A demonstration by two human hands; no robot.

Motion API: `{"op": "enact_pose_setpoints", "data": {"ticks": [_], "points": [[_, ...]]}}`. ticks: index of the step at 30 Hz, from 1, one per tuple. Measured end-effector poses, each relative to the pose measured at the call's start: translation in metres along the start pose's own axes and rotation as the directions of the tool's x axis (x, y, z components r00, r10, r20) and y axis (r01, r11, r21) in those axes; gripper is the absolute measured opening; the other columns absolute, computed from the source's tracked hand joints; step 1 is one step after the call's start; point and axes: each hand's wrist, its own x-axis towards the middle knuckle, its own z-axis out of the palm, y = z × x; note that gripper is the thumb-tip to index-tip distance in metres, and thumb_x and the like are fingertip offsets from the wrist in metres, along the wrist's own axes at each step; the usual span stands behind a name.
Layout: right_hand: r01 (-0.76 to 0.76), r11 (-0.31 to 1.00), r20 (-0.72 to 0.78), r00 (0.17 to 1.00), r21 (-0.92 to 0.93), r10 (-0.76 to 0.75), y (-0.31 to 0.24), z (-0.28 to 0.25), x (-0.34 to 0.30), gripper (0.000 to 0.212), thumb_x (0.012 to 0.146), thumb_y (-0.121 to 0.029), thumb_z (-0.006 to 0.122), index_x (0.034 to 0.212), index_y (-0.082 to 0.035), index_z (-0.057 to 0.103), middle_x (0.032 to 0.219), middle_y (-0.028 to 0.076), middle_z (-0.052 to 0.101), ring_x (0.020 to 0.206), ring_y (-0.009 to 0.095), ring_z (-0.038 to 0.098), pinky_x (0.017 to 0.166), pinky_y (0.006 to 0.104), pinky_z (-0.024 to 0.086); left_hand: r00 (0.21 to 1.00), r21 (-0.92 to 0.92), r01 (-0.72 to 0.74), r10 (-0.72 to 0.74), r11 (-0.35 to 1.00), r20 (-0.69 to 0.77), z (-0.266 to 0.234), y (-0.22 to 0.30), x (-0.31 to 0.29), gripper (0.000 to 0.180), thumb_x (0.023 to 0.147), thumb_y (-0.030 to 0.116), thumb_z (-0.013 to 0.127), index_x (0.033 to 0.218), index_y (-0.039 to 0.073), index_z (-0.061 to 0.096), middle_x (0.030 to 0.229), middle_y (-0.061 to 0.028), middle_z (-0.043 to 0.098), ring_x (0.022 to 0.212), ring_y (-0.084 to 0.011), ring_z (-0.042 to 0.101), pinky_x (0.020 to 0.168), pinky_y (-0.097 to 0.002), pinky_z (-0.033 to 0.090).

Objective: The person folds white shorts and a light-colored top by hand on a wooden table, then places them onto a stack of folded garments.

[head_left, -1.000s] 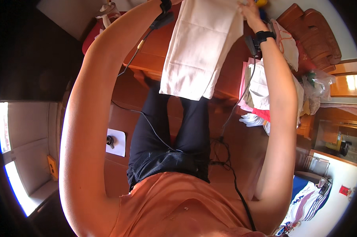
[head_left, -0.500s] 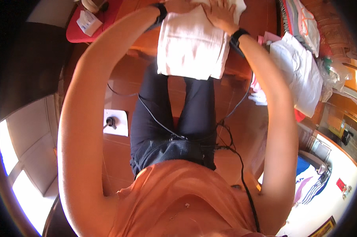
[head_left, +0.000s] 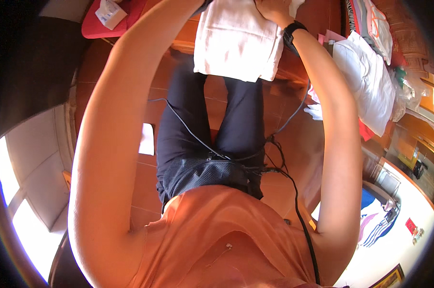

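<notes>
A folded white cloth [head_left: 238, 43], creased and squared off, lies on a wooden surface in front of me, its near edge hanging over my knees. My right hand [head_left: 276, 10] rests on its far right part; the upper picture edge cuts off most of the fingers. My left arm stretches to the cloth's far left corner. Only its dark wristband [head_left: 202, 6] shows there, since the left hand lies beyond the upper edge.
A red seat [head_left: 94, 26] with a tissue pack [head_left: 110, 14] stands far left. White clothes [head_left: 363, 77] and other folded garments [head_left: 370, 24] lie in piles to the right. Black cables [head_left: 293, 192] run across my lap. White paper [head_left: 147, 139] lies on the tiled floor.
The cloth sits slightly higher in view. Both hands have moved up and away; the left has left the picture, and the right, flat with spread fingers before, is now partly cut off.
</notes>
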Motion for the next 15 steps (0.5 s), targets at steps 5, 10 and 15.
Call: {"op": "enact_pose_setpoints", "data": {"ticks": [5, 10, 15], "points": [[0.162, 0.975, -0.085, 0.981, -0.149, -0.176, -0.016, -0.017, -0.026, 0.043, 0.094, -0.035, 0.045, 0.125, -0.005, 0.051, 0.122, 0.019, 0.054, 0.119, 0.032, 0.048, 0.088, 0.0564, 0.045, 1.000, -0.033, -0.015, 0.014, 0.999, -0.026, 0.009, -0.005, 0.009, 0.083, 0.090, 0.068, 0.023, 0.151, 0.014, 0.009, 0.158, -0.0064, 0.002, 0.145, -0.0261, -0.003, 0.116, -0.0435, 0.000], [0.165, 0.984, 0.034, 0.985, 0.075, -0.167, -0.049, -0.031, -0.085, 0.057, 0.096, -0.048, 0.037, 0.145, -0.019, 0.031, 0.151, 0.016, 0.027, 0.141, 0.032, 0.022, 0.109, 0.0635, 0.013, 0.996, -0.025, -0.044, 0.042, 0.999, -0.083, 0.018, -0.008, 0.018, 0.081, 0.090, 0.068, 0.024, 0.151, 0.015, 0.012, 0.158, -0.0065, 0.004, 0.145, -0.0273, -0.001, 0.116, -0.0450, 0.000], [0.059, 0.986, 0.047, 0.997, 0.154, -0.067, -0.061, -0.030, -0.089, 0.059, 0.095, -0.051, 0.031, 0.145, -0.018, 0.033, 0.151, 0.018, 0.025, 0.140, 0.035, 0.022, 0.109, 0.0661, 0.009, 0.993, -0.030, -0.063, 0.060, 0.998, -0.107, 0.025, -0.007, 0.021, 0.081, 0.091, 0.067, 0.024, 0.150, 0.014, 0.014, 0.158, -0.0075, 0.006, 0.145, -0.0280, -0.001, 0.116, -0.0471, 0.002]]}}
